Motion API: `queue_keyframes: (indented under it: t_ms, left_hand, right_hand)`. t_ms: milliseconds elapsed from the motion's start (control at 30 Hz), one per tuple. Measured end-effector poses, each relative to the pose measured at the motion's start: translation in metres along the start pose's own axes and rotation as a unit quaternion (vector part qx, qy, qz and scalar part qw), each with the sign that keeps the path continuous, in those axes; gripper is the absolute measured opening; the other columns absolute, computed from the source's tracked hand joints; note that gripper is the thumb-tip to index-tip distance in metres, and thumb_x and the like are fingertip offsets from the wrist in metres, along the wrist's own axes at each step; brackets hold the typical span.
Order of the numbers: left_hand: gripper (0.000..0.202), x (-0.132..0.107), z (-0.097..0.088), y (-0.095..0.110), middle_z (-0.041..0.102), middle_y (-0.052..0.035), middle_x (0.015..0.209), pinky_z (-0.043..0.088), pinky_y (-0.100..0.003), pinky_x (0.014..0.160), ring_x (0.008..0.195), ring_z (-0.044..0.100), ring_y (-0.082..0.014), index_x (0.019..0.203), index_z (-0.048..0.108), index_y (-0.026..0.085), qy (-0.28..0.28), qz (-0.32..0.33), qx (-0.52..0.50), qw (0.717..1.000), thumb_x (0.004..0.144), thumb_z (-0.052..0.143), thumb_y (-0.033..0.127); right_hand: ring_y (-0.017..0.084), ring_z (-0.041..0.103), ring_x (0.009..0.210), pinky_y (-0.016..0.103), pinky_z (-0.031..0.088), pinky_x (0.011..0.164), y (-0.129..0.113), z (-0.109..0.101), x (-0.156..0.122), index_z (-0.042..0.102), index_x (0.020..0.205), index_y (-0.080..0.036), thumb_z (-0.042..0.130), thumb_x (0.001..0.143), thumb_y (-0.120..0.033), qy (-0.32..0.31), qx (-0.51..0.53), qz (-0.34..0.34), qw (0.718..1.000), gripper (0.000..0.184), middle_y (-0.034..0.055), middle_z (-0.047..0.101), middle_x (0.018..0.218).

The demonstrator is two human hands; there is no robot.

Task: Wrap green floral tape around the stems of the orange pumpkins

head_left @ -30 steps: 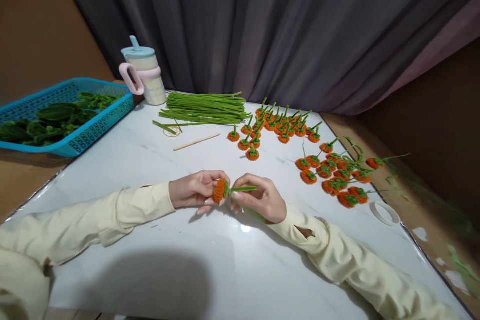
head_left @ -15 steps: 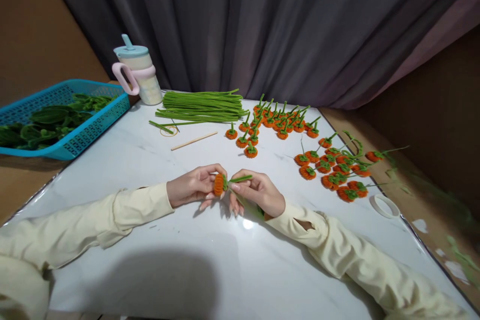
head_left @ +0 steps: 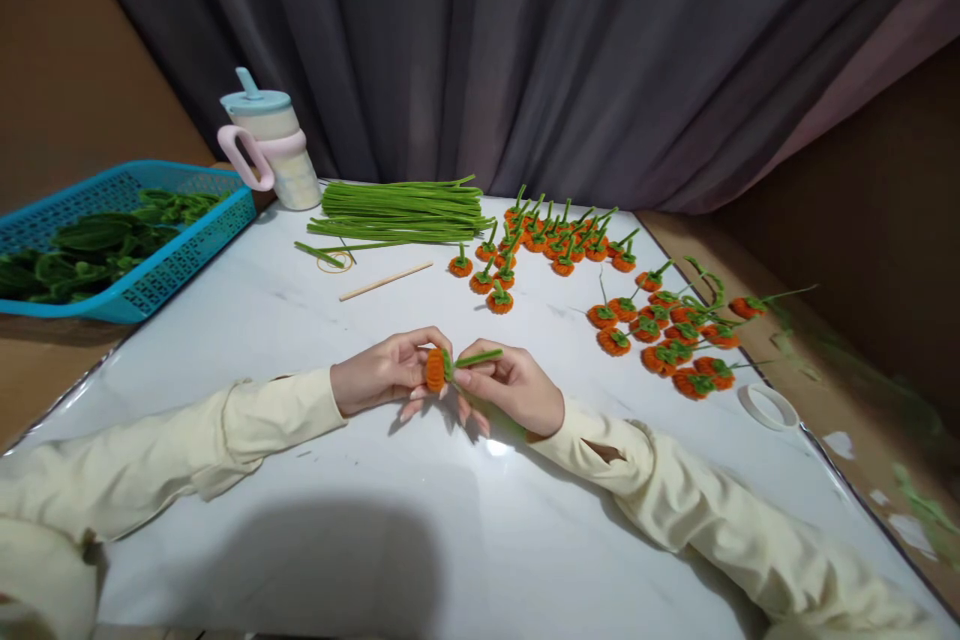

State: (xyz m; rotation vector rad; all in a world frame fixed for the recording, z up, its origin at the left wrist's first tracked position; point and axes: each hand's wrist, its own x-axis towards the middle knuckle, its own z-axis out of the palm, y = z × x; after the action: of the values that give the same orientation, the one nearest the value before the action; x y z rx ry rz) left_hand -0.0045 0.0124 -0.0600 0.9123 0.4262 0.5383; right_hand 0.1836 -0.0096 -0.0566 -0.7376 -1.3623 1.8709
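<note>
Over a glossy white tabletop (head_left: 525, 540), the left hand (head_left: 382, 370) grips a ribbed, fuzzy orange pumpkin (head_left: 435, 371) while the right hand (head_left: 523, 388) pinches its fuzzy green stem (head_left: 481, 358) near the base. Beyond lie a thin wooden stick (head_left: 386, 282), then long fuzzy green rods (head_left: 405, 210).

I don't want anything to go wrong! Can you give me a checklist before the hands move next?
1. Left fingers holding the orange piece: ok.
2. Right fingers at the green stem beside it: ok.
3. Stem tightly fixed to the orange piece: cannot tell; fingers cover part.
4. Stick lying apart from both hands: ok.
5. Cup has its lid on: ok.
</note>
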Motion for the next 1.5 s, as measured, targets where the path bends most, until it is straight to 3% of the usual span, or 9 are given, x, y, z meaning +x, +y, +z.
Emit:
queue_keyframes:
  t_ms: [133,333,767,1167,1500]
  left_hand:
    - [0.022,0.0003,-0.0006,-0.0002,0.060,0.0008,0.063,0.048,-0.014,0.038,0.043,0.046,-0.0049,0.088,0.050,0.016,-0.012,-0.005,-0.013,1.000,0.073,0.067,0.013]
    - [0.020,0.0000,-0.0009,0.0001,0.061,-0.0010,0.066,0.047,-0.014,0.039,0.045,0.046,-0.0051,0.089,0.051,0.016,-0.009,-0.007,-0.011,1.000,0.074,0.065,0.013]
    - [0.022,0.0003,-0.0003,0.0004,0.061,-0.0004,0.065,0.048,-0.015,0.038,0.044,0.044,-0.0049,0.087,0.051,0.016,0.001,-0.013,0.003,1.000,0.072,0.067,0.014]
    - [0.022,-0.0008,0.0013,0.0016,0.062,-0.0013,0.066,0.047,-0.015,0.038,0.043,0.047,-0.0055,0.086,0.051,0.014,0.002,-0.024,0.023,0.999,0.072,0.068,0.016]
    - [0.021,-0.0011,0.0000,0.0019,0.061,-0.0014,0.065,0.049,-0.015,0.038,0.044,0.047,-0.0052,0.085,0.052,0.013,-0.005,-0.027,0.018,0.999,0.073,0.069,0.018]
  right_hand:
    - [0.008,0.054,0.040,0.020,0.043,0.042,-0.0005,0.0013,-0.0027,0.046,0.085,-0.019,0.069,0.074,-0.034,0.021,-0.001,-0.034,0.999,0.030,-0.0036,0.063,0.059]
    - [0.009,0.054,0.045,0.022,0.043,0.048,-0.0031,0.0018,-0.0057,0.047,0.087,-0.018,0.067,0.077,-0.032,0.017,-0.012,-0.063,0.998,0.027,-0.0029,0.061,0.060]
    - [0.008,0.053,0.043,0.021,0.045,0.045,0.0007,0.0024,-0.0048,0.048,0.086,-0.019,0.063,0.078,-0.029,0.051,-0.102,-0.104,0.988,0.020,-0.0029,0.059,0.061]
    - [0.010,0.061,0.059,0.020,0.052,0.056,-0.0001,0.0009,-0.0076,0.053,0.087,-0.018,0.057,0.080,-0.023,0.081,-0.287,-0.209,0.931,0.009,0.0021,0.064,0.073]
    - [0.011,0.063,0.056,0.024,0.056,0.059,-0.0021,0.0033,-0.0096,0.053,0.088,-0.020,0.054,0.082,-0.022,0.079,-0.327,-0.192,0.922,0.006,0.0032,0.068,0.076]
